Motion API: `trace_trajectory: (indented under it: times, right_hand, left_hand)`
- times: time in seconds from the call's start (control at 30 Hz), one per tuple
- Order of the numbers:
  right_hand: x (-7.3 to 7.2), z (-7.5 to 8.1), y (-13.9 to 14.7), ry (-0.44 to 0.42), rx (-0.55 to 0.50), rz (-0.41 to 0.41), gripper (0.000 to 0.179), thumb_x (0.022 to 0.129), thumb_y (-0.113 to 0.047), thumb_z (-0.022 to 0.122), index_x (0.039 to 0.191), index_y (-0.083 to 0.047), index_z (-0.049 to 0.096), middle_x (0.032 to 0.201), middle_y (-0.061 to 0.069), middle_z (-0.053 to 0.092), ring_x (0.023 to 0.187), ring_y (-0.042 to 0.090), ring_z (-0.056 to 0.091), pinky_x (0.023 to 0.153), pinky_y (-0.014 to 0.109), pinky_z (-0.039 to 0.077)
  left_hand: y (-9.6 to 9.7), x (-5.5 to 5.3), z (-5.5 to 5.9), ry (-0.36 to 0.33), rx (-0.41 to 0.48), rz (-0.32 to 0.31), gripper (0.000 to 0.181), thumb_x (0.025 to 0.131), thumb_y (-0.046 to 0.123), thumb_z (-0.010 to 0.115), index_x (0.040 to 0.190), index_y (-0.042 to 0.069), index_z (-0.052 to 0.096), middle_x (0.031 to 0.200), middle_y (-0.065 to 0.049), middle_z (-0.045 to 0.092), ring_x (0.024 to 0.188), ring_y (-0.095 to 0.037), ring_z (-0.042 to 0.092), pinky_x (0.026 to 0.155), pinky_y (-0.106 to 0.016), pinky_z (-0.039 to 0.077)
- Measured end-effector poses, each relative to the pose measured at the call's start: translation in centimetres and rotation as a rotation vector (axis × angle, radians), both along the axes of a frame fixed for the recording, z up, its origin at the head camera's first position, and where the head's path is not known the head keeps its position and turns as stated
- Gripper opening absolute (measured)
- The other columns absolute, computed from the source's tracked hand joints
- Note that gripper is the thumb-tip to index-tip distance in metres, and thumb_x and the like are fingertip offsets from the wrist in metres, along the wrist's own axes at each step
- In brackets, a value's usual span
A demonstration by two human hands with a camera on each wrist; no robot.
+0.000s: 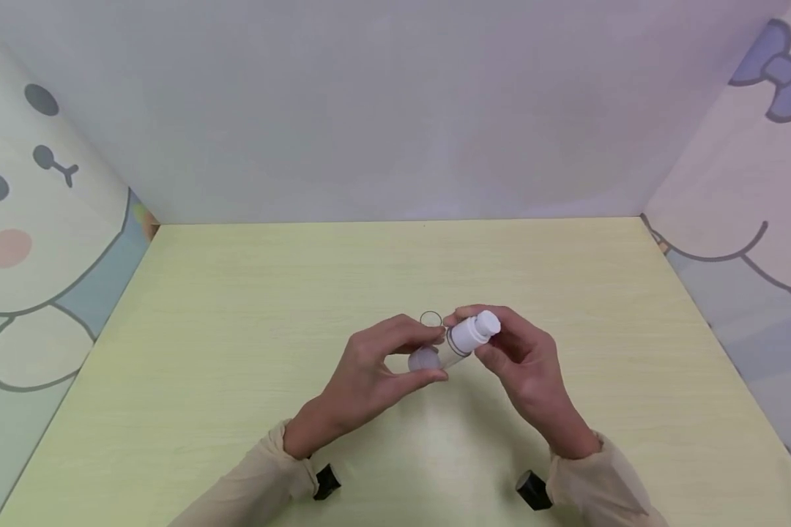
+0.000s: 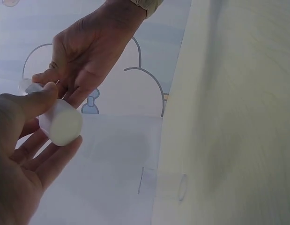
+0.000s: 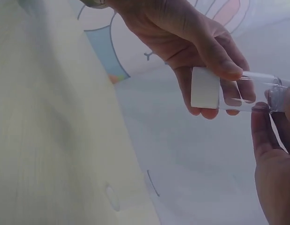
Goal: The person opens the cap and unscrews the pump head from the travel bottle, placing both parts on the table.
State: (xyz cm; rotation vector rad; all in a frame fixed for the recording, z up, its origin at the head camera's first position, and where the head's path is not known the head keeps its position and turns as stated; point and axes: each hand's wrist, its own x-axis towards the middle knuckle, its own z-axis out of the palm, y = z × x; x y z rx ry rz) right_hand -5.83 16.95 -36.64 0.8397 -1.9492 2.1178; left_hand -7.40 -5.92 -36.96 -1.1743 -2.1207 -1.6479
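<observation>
A clear pump bottle (image 1: pixel 451 353) with a white base (image 3: pixel 205 88) and white pump head (image 1: pixel 476 331) is held tilted above the table. My left hand (image 1: pixel 372 369) grips its lower part, thumb on the near side and fingers on the far side. In the left wrist view the white base (image 2: pixel 65 124) faces the camera between the left thumb and fingers. My right hand (image 1: pixel 527 366) pinches the bottle at its upper end, just below the pump head's tip. Part of the pump head and collar is hidden by the right fingers in the right wrist view.
A clear, see-through cylinder like a cap (image 2: pixel 162 184) stands on the pale wooden table (image 1: pixel 250 293) just beyond the hands. A plain wall (image 1: pixel 395 110) rises behind the table, with cartoon-printed panels (image 1: pixel 46 219) at the sides. Black devices (image 1: pixel 534 490) sit at both wrists.
</observation>
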Motion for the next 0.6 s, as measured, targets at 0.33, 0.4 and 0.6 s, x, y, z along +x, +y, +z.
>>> trace_trajectory:
  times: [0.33, 0.4, 0.6]
  right_hand:
    - [0.6, 1.9, 0.2, 0.054, 0.369, -0.272, 0.053, 0.087, 0.008, 0.076, 0.133, -0.001, 0.050, 0.119, 0.005, 0.059, 0.095, 0.010, 0.063, 0.082, 0.019, 0.057]
    - [0.6, 2.1, 0.1, 0.092, 0.467, -0.364, 0.048, 0.084, 0.001, 0.082, 0.122, -0.003, 0.053, 0.106, -0.002, 0.060, 0.083, 0.007, 0.059, 0.069, 0.018, 0.054]
    - [0.7, 2.9, 0.2, 0.147, 0.556, -0.380, 0.043, 0.081, -0.003, 0.088, 0.109, -0.006, 0.055, 0.090, -0.009, 0.063, 0.072, 0.004, 0.057, 0.058, 0.018, 0.050]
  left_hand:
    - [0.1, 0.1, 0.3, 0.012, -0.075, 0.079, 0.045, 0.081, 0.006, 0.089, 0.121, 0.007, 0.070, 0.111, -0.005, 0.072, 0.097, -0.015, 0.070, 0.088, -0.022, 0.061]
    - [0.1, 0.1, 0.2, 0.028, -0.085, 0.084, 0.045, 0.081, 0.006, 0.089, 0.121, 0.007, 0.069, 0.112, -0.005, 0.072, 0.098, -0.015, 0.070, 0.088, -0.020, 0.061]
    - [0.2, 0.1, 0.2, 0.059, -0.116, 0.097, 0.047, 0.080, 0.008, 0.090, 0.121, 0.007, 0.069, 0.111, -0.004, 0.071, 0.094, -0.013, 0.069, 0.086, -0.017, 0.060]
